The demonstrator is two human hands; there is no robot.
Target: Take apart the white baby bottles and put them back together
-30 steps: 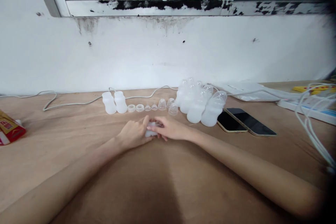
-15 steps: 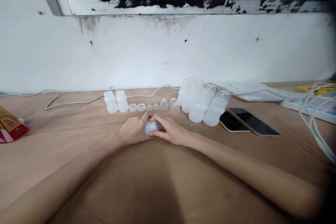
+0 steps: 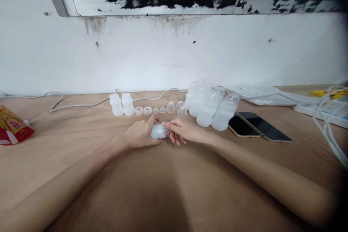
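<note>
The small bottle (image 3: pixel 158 131) lies on its side between the hands, well short of the far edge of the table (image 3: pixel 125 195), its base to the left and a clear cap (image 3: pixel 166 129) at its right end. The left hand (image 3: pixel 141 133) has its grip around the base end, while the right hand (image 3: pixel 187 129) has its grip on the cap, thumb on top and the other fingers partly hidden. The step in hand seems to be working the cap at the bottle's mouth; whether it is fully seated cannot be told. The next move would likely call for a steady left grip and the cap kept in line with the mouth. Just beyond, parallel to the far edge, runs a row of two white rings (image 3: pixel 147 110), two clear teats (image 3: pixel 162 110) and three domed covers (image 3: pixel 170 107). At the row's left end stand two uncapped bottles (image 3: pixel 127 104); their milky walls hide any contents. At its right end is a cluster of capped bottles (image 3: pixel 224 114), with nothing distinct visible inside. Two phones (image 3: pixel 266 127) lie right of these, and a red carton (image 3: pixel 16 125) sits far left, its contents hidden.
</note>
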